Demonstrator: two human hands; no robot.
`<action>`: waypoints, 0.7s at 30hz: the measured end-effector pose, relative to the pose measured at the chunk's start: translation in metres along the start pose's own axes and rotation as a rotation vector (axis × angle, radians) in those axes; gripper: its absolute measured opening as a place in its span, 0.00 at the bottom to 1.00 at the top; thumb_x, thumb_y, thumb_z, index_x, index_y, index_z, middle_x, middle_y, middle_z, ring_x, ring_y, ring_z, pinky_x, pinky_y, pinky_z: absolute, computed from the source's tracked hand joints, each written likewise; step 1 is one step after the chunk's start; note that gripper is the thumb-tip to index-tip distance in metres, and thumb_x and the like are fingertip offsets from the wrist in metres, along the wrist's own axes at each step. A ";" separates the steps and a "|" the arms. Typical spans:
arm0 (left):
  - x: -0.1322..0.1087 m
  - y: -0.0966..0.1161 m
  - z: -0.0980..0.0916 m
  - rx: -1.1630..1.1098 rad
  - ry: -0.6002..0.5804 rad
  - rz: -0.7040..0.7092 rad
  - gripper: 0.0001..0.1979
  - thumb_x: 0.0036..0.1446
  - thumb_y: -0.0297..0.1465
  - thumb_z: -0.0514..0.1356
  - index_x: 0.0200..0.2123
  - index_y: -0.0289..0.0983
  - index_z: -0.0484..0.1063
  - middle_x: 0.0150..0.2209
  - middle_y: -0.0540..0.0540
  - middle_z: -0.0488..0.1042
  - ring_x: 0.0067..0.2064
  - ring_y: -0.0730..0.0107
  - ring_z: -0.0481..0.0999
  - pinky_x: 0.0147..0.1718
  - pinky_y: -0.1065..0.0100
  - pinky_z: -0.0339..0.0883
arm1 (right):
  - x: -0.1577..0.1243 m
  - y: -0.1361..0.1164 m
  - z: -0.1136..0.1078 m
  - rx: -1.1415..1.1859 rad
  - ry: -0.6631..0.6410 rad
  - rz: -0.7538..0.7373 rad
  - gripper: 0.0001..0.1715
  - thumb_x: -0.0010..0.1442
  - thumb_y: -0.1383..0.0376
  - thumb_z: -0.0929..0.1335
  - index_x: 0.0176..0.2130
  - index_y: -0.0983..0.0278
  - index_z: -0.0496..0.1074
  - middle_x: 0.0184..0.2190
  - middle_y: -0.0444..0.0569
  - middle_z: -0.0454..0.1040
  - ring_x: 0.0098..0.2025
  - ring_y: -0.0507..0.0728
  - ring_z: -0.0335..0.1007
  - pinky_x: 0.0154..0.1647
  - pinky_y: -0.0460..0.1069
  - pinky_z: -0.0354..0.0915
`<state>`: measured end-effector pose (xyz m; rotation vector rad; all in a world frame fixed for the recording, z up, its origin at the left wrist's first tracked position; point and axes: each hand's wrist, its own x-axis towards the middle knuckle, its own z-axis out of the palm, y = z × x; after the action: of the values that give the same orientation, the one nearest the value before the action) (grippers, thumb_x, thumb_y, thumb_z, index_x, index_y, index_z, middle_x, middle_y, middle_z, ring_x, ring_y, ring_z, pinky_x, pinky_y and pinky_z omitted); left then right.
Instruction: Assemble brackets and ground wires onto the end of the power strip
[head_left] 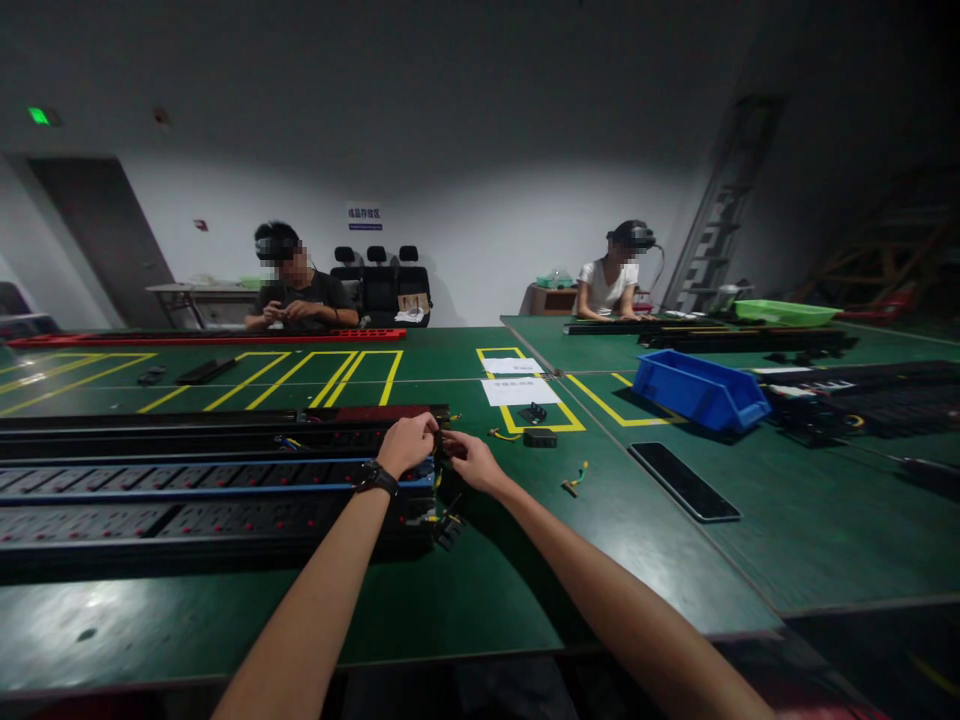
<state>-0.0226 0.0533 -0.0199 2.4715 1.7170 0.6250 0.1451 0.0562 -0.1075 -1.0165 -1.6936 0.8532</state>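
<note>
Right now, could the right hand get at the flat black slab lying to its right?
Probably yes. Only bare table and a small wire lie between the right hand and the slab, though its fingers are busy at the end of the strip.

Noted green table (465, 590), taped with yellow lines (300, 375). Bore long black power strips (187, 480) at left, two white paper sheets (517, 380) mid-table, blue bin (701, 390) and flat black slab (682, 480) to the right.
</note>
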 end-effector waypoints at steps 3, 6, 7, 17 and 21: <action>0.000 0.000 -0.001 -0.038 0.001 0.004 0.14 0.60 0.27 0.53 0.42 0.42 0.77 0.39 0.45 0.82 0.41 0.64 0.80 0.40 0.69 0.67 | -0.001 -0.003 -0.001 -0.002 -0.013 -0.003 0.39 0.48 0.81 0.63 0.58 0.63 0.73 0.46 0.49 0.81 0.48 0.57 0.78 0.53 0.52 0.72; 0.001 0.002 -0.001 -0.050 -0.003 -0.014 0.14 0.60 0.27 0.53 0.41 0.42 0.78 0.39 0.45 0.82 0.40 0.64 0.80 0.40 0.69 0.68 | -0.002 -0.006 -0.001 -0.049 0.015 0.021 0.39 0.49 0.79 0.64 0.59 0.65 0.71 0.47 0.50 0.81 0.47 0.58 0.78 0.52 0.53 0.72; 0.001 0.002 -0.001 -0.047 -0.006 -0.021 0.13 0.60 0.27 0.53 0.41 0.42 0.78 0.39 0.46 0.82 0.40 0.64 0.80 0.40 0.69 0.68 | -0.002 -0.007 -0.001 -0.069 0.022 0.026 0.38 0.49 0.78 0.65 0.59 0.65 0.71 0.47 0.51 0.81 0.47 0.58 0.78 0.52 0.53 0.72; 0.000 0.000 0.001 -0.029 0.004 -0.045 0.13 0.59 0.28 0.54 0.42 0.43 0.77 0.40 0.46 0.82 0.42 0.63 0.80 0.40 0.69 0.69 | -0.003 -0.028 -0.002 -0.317 0.054 0.152 0.32 0.52 0.73 0.68 0.57 0.63 0.73 0.44 0.50 0.81 0.46 0.61 0.78 0.50 0.52 0.70; -0.002 0.000 0.002 -0.015 0.006 0.004 0.14 0.58 0.26 0.54 0.41 0.43 0.78 0.40 0.47 0.83 0.42 0.64 0.80 0.41 0.69 0.69 | -0.005 -0.025 -0.002 -0.327 -0.008 0.045 0.35 0.51 0.73 0.68 0.58 0.62 0.72 0.49 0.51 0.80 0.50 0.62 0.76 0.53 0.54 0.69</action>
<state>-0.0224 0.0519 -0.0223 2.4658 1.7036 0.6440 0.1422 0.0419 -0.0864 -1.2741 -1.8614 0.6189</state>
